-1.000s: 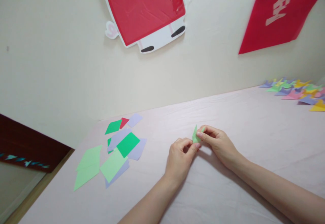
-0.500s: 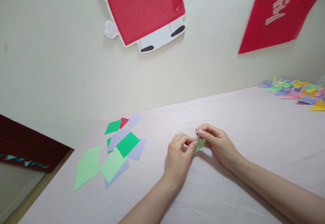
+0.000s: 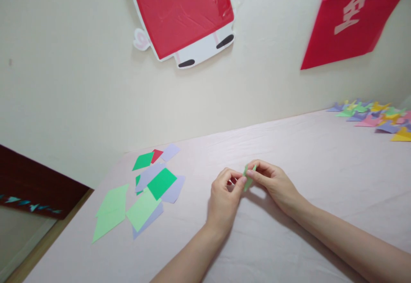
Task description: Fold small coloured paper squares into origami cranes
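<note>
Pinching a folded light-green paper (image 3: 248,183) with my left hand (image 3: 223,197) and right hand (image 3: 279,185) over the tabletop (image 3: 289,146), I have flat coloured sheets (image 3: 162,183) at nine o'clock, folded coloured pieces (image 3: 369,120) at two.

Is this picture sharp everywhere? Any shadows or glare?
Head view: a soft shadow lies on the pale tabletop below the right hand; faint reflections mark the red panel; the folded paper shapes at far right look blurry; the light green paper held by this and the left hand shows little detail.
</note>
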`<state>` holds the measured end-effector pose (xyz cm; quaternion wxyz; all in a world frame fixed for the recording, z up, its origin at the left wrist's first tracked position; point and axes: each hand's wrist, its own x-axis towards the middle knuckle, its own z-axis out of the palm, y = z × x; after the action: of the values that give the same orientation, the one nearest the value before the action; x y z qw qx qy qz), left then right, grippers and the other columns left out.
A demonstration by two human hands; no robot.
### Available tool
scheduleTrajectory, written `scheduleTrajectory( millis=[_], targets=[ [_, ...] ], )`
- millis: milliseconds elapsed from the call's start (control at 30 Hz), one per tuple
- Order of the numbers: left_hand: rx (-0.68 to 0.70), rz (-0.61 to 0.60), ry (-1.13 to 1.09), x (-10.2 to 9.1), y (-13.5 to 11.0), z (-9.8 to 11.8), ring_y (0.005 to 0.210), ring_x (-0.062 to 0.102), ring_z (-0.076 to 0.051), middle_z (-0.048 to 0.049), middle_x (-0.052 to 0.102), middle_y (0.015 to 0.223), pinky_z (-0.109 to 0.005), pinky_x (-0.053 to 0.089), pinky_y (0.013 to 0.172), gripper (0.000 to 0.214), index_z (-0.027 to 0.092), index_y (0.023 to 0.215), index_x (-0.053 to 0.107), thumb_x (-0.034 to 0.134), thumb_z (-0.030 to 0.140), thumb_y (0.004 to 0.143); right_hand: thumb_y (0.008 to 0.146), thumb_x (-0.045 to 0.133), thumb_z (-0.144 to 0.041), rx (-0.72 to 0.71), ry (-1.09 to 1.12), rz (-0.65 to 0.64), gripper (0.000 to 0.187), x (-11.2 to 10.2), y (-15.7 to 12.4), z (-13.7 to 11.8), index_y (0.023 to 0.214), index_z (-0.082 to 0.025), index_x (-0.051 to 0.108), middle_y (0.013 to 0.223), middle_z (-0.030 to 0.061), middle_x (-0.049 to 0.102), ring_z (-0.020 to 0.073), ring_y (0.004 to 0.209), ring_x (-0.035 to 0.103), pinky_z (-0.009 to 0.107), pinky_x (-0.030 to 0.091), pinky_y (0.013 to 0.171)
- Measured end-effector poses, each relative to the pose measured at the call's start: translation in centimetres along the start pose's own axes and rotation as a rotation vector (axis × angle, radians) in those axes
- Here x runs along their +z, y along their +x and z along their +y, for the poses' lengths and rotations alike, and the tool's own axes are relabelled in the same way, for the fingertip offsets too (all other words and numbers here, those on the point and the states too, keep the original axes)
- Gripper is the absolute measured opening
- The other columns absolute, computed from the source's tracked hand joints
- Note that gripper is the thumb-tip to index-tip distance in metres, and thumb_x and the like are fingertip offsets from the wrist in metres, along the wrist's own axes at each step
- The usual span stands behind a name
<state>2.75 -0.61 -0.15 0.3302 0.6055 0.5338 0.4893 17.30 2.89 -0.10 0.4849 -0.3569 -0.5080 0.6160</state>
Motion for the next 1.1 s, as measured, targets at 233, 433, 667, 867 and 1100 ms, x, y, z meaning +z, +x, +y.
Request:
scheduleTrajectory(
  millis=[233, 433, 667, 867, 1100],
  targets=[
    [0.024, 0.063, 0.006, -0.3, 0.2, 1.2, 0.079, 0.055, -0.015, 0.0004, 0.063, 0.084, -0.026, 0.04, 0.074, 0.006, 0.02, 0.084, 0.062, 0.066, 0.025, 0.084, 0.07, 0.077, -0.046, -0.024, -0.058, 0.026, 0.03, -0.3, 0.0, -0.1, 0.071, -0.019, 0.064, 0.067, -0.0019, 0.058, 0.0135, 0.064, 0.052, 0.025, 0.044, 0.06],
    [0.076, 0.065, 0.022, -0.7, 0.5, 2.1, 0.081, 0.056, -0.016, -0.0004, 0.063, 0.082, -0.026, 0.041, 0.076, 0.007, 0.019, 0.078, 0.063, 0.065, 0.022, 0.084, 0.071, 0.074, -0.05, -0.067, -0.149, 0.01, 0.033, -0.2, -0.1, 0.0, 0.075, -0.019, 0.063, 0.066, -0.0019, 0.057, 0.0128, 0.061, 0.05, 0.025, 0.042, 0.055],
    [0.056, 0.056, 0.011, -0.7, 0.6, 2.1, 0.079, 0.056, -0.016, -0.001, 0.063, 0.08, -0.027, 0.04, 0.075, 0.006, 0.018, 0.077, 0.063, 0.064, 0.021, 0.082, 0.072, 0.073, -0.046, -0.098, -0.166, 0.032, 0.028, -0.1, -0.1, -0.2, 0.073, -0.019, 0.064, 0.065, -0.0025, 0.055, 0.0127, 0.06, 0.048, 0.025, 0.04, 0.056],
    [0.004, 0.005, -0.008, -0.6, 0.5, 2.2, 0.078, 0.055, -0.016, -0.0007, 0.065, 0.08, -0.027, 0.04, 0.075, 0.008, 0.019, 0.079, 0.065, 0.062, 0.024, 0.084, 0.08, 0.069, -0.037, -0.219, -0.236, 0.025, 0.017, -0.4, -0.2, 0.1, 0.075, -0.021, 0.067, 0.073, -0.001, 0.058, 0.0144, 0.067, 0.052, 0.026, 0.04, 0.061],
    [-0.042, 0.049, -0.006, -1.0, 0.7, 2.3, 0.075, 0.054, -0.016, -0.0009, 0.065, 0.075, -0.027, 0.039, 0.073, 0.016, 0.018, 0.072, 0.066, 0.066, 0.031, 0.081, 0.088, 0.062, -0.025, -0.503, -0.51, -0.003, 0.013, -0.4, -0.7, -0.6, 0.076, -0.022, 0.065, 0.076, 0.0006, 0.059, 0.0173, 0.076, 0.056, 0.029, 0.042, 0.07]
  ],
)
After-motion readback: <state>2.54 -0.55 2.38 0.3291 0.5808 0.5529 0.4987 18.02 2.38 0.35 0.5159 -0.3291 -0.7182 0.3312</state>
